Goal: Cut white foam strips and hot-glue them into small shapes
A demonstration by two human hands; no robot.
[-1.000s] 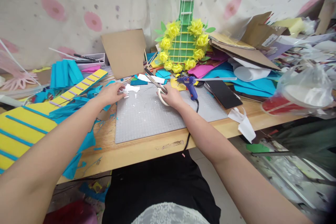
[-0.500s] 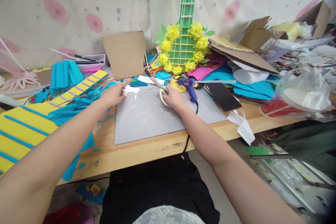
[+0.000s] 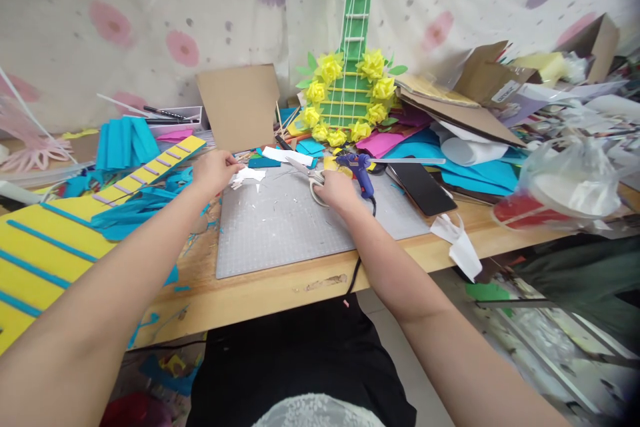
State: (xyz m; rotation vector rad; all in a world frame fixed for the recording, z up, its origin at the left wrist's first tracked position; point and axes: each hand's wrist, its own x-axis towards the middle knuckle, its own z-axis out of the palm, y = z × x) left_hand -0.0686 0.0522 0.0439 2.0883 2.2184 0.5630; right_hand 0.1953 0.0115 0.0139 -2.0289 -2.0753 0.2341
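Scissors with pale handles (image 3: 316, 181) are in my right hand (image 3: 341, 189), fingers closed on the loops, blades pointing up and left over the grey cutting mat (image 3: 280, 233). My left hand (image 3: 216, 171) is pinched at the mat's far left corner; what its fingertips hold, if anything, is too small to make out. Right beside those fingertips lie white paper scraps (image 3: 250, 175). Beyond the scissor tips lies a white paper strip (image 3: 284, 156). A blue glue gun (image 3: 361, 173) rests just right of my right hand, a clear glue stick jutting from its back.
A green paper guitar (image 3: 356, 47) with yellow flowers stands at the back. Left lie a yellow striped piece (image 3: 60, 247) and blue paper strips (image 3: 140, 210). A phone (image 3: 423, 187), white scrap (image 3: 459, 245) and bagged red cup (image 3: 540, 200) are on the right.
My left hand has drawn back slightly left and up, its fingertips now pinched together above the white scraps. The scissors have swung lower and their blades show more clearly.
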